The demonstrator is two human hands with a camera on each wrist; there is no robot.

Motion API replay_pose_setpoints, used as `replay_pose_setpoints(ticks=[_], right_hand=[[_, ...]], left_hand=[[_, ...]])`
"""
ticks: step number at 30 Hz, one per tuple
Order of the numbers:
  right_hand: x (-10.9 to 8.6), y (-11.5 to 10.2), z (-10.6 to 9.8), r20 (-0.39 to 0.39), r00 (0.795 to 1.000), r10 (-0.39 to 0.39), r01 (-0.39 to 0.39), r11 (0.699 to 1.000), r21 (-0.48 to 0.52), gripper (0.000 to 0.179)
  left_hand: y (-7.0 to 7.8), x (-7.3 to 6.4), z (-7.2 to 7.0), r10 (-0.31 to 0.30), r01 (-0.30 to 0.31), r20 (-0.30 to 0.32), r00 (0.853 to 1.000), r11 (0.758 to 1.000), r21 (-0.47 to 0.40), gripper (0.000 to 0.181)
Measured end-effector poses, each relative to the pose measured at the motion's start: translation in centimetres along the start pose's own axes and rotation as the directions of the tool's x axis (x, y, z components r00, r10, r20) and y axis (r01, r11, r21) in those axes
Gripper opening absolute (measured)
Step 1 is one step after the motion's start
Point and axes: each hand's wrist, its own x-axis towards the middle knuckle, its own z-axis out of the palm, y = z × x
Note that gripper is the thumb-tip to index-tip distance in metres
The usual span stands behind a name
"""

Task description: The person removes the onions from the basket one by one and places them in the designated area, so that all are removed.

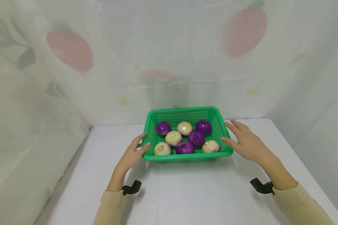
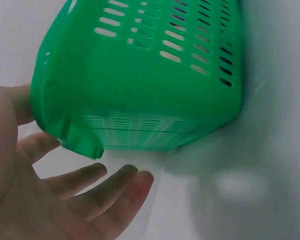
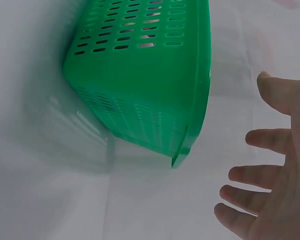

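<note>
A green plastic basket (image 1: 187,157) with slotted walls holds several onions, some purple like the onion (image 1: 196,138) in its middle, others pale like the onion (image 1: 173,138) beside it. My left hand (image 1: 131,156) is at the basket's left end, thumb at the rim and fingers spread outside the wall. In the left wrist view, the rim hides the thumb's tip, so contact is hard to tell. To the right, my right hand (image 1: 246,142) has its fingers extended. A gap separates that hand from the basket (image 3: 140,75) in the right wrist view.
The basket stands on a white-covered table (image 1: 186,193), near its back edge. Behind it hangs a pale curtain (image 1: 169,47) printed with red fruit, and sheeting also borders both sides. Each wrist wears a black mount, such as the left mount (image 1: 132,187).
</note>
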Motion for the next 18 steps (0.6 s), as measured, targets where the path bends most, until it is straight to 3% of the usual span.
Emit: replay_pose_setpoints(ticks=[4, 9, 18], right_hand=[[0.8, -0.4, 0.0, -0.01, 0.999, -0.032, 0.032, 0.999, -0.01, 0.073], [1.5, -1.0, -0.2, 0.009, 0.998, -0.069, 0.069, 0.998, -0.011, 0.072], [3.1, -1.9, -0.8, 0.07, 0.992, -0.102, 0.104, 0.994, -0.024, 0.069]], left_hand=[[-0.5, 0.3, -0.2, -0.03, 0.031, 0.014, 0.999, 0.994, -0.103, 0.063], [-0.9, 0.4, -0.2, -0.032, 0.039, 0.045, 0.998, 0.985, -0.167, 0.067], [-1.0, 0.2, 0.2, -0.037, 0.052, 0.072, 0.997, 0.976, -0.21, 0.073]])
